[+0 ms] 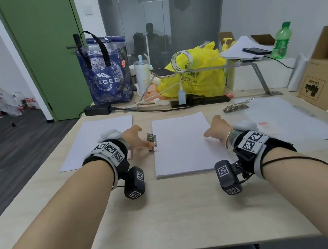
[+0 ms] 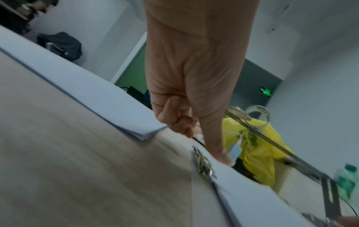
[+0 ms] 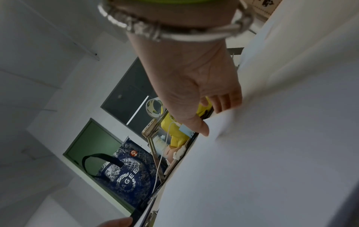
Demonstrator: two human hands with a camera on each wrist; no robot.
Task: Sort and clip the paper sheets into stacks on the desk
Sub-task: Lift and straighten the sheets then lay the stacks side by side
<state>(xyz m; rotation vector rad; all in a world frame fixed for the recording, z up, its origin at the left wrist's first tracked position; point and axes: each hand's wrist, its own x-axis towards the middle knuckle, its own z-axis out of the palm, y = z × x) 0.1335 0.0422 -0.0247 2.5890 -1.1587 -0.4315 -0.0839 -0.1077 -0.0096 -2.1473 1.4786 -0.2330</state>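
**Clip sitting at the stack's left edge**

A thick white paper stack (image 1: 181, 144) is lying mid-table (image 1: 188, 203), its long axis running away from the person. A small silver metal clip (image 1: 152, 141) is sitting upright at its left edge. The left hand (image 1: 135, 138) is touching the clip, thumb extended, other fingers curled. The right hand (image 1: 217, 127) is resting relaxed on the stack's right side.

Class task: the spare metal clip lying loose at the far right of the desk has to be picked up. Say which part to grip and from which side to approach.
Pinch the spare metal clip across its narrow body from above. It lies flat on the desk, long axis running left to right, so probably front and back edges are the graspable faces.
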